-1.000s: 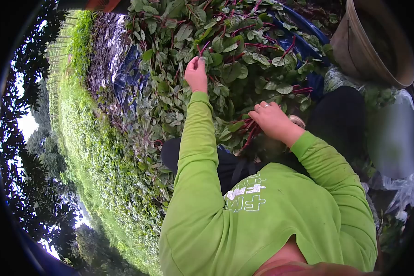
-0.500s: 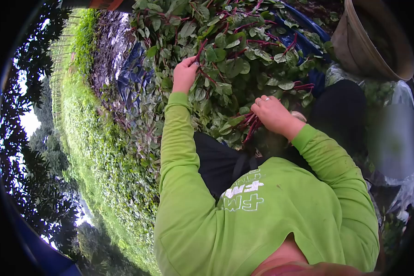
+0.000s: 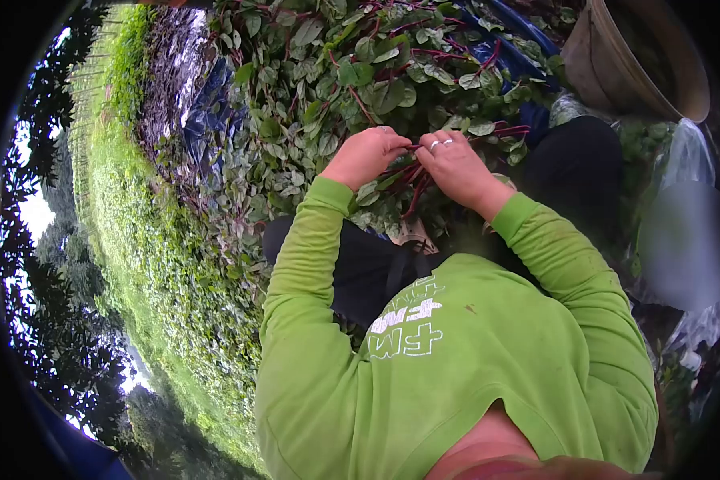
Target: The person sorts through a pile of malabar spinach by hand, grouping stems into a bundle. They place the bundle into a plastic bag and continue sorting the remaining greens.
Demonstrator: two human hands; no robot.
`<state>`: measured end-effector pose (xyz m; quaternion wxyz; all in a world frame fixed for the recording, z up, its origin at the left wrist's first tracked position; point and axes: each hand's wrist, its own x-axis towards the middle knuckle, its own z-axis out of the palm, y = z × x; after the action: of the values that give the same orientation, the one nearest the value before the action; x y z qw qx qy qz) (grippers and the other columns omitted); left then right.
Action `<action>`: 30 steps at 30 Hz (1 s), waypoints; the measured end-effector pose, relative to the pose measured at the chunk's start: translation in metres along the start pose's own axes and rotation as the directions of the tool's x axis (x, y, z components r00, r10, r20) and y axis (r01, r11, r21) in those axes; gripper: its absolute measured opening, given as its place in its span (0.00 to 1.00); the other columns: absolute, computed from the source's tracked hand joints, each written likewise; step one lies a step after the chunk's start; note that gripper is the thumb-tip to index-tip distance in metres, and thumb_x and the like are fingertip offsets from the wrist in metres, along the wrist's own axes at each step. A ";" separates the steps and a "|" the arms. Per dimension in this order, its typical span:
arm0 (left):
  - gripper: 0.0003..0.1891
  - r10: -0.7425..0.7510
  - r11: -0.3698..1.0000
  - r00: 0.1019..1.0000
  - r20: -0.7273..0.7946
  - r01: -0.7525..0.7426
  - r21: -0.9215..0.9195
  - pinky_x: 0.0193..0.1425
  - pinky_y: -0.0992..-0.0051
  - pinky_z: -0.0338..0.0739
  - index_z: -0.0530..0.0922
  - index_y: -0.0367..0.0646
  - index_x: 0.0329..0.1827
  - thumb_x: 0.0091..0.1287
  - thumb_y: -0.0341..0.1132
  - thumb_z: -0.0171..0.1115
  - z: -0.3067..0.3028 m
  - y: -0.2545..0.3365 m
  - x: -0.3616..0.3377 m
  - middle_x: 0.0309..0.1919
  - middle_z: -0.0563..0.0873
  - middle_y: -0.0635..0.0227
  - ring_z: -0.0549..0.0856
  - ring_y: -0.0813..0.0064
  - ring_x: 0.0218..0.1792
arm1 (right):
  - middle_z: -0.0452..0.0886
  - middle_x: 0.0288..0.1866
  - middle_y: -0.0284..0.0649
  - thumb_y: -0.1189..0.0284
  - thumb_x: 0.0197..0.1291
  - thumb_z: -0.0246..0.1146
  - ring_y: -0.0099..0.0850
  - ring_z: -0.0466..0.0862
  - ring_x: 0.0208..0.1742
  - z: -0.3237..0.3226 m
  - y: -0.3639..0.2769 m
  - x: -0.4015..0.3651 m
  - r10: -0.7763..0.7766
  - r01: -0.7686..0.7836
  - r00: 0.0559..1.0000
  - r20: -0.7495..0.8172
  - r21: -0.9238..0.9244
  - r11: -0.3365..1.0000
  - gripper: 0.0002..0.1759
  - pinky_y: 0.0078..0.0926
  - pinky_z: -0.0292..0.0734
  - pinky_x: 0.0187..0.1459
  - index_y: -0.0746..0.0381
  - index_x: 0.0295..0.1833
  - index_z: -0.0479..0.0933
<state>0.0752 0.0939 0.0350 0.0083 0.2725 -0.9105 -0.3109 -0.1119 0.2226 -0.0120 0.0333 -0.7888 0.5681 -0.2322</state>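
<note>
My left hand (image 3: 368,156) and my right hand (image 3: 458,170) are close together over the front of a heap of red-stemmed leafy greens (image 3: 312,80), which look like Malabar spinach. Between the fingertips of both hands runs a dark red stem (image 3: 412,147). Several more red stems (image 3: 416,196) hang as a bunch beneath my right hand, which wears rings and is closed around them. My left fingers are pinched on the stem; its leafy end is partly hidden by the hands.
Blue sheeting (image 3: 208,108) shows beneath and beside the heap. A large brown bucket (image 3: 600,68) leans at the upper right, with clear plastic bags (image 3: 688,164) below it. My dark-trousered knees flank the work. Green plants (image 3: 160,256) grow along the left.
My left hand has come down and right from the heap, bringing a stem to my right hand. The right hand has shifted slightly up and left, still with the bunch.
</note>
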 end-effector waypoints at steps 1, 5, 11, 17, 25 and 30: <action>0.11 0.020 0.999 1.000 0.009 -0.020 0.031 0.53 0.64 0.82 0.88 0.44 0.53 0.69 0.28 0.66 -0.003 0.004 0.000 0.43 0.89 0.59 0.88 0.56 0.46 | 0.80 0.47 0.39 0.71 0.62 0.60 0.37 0.80 0.53 -0.001 0.000 0.000 -0.029 0.029 1.000 -0.012 -0.016 0.999 0.07 0.42 0.72 0.61 0.59 0.44 0.79; 0.09 0.009 0.994 0.999 0.049 -0.003 -0.112 0.48 0.70 0.82 0.89 0.42 0.51 0.72 0.31 0.67 0.004 -0.016 -0.004 0.40 0.89 0.64 0.88 0.67 0.42 | 0.80 0.46 0.36 0.70 0.61 0.60 0.34 0.80 0.52 -0.003 -0.004 0.000 -0.106 0.106 0.994 -0.008 -0.052 0.993 0.07 0.36 0.72 0.56 0.57 0.42 0.80; 0.15 -0.518 0.740 0.855 0.023 0.462 -0.489 0.42 0.80 0.79 0.87 0.43 0.60 0.74 0.28 0.59 0.012 -0.075 -0.019 0.45 0.90 0.76 0.82 0.88 0.38 | 0.78 0.44 0.32 0.68 0.60 0.61 0.29 0.80 0.51 -0.005 -0.017 -0.004 -0.221 0.221 0.975 -0.022 -0.012 0.975 0.07 0.32 0.72 0.54 0.56 0.41 0.81; 0.23 -0.221 0.596 0.788 0.574 0.575 -0.561 0.47 0.82 0.76 0.85 0.46 0.67 0.69 0.22 0.60 0.004 -0.053 -0.040 0.49 0.88 0.81 0.79 0.89 0.41 | 0.78 0.47 0.31 0.69 0.60 0.61 0.29 0.79 0.53 -0.003 -0.012 -0.001 -0.230 0.230 0.972 -0.036 -0.022 0.973 0.08 0.31 0.71 0.56 0.55 0.44 0.82; 0.18 -0.053 0.484 0.777 0.627 0.569 -0.665 0.53 0.77 0.79 0.83 0.41 0.66 0.75 0.24 0.59 0.002 -0.060 -0.039 0.52 0.87 0.76 0.83 0.82 0.48 | 0.80 0.59 0.38 0.83 0.50 0.63 0.42 0.78 0.64 -0.006 0.004 0.002 -0.197 0.172 0.978 0.063 0.277 0.945 0.21 0.41 0.70 0.65 0.60 0.52 0.80; 0.18 -0.090 0.247 0.852 0.516 0.521 -0.817 0.53 0.78 0.77 0.82 0.38 0.66 0.75 0.25 0.59 -0.004 -0.045 -0.048 0.51 0.87 0.76 0.81 0.85 0.44 | 0.80 0.59 0.41 0.87 0.44 0.63 0.46 0.78 0.64 -0.008 0.008 0.007 -0.135 0.112 0.990 0.041 0.346 0.931 0.25 0.43 0.70 0.65 0.62 0.52 0.79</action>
<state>0.1389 0.0856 0.0201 -0.0665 0.3279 -0.4658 -0.8192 -0.1208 0.2154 -0.0052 0.1738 -0.8122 0.4668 -0.3038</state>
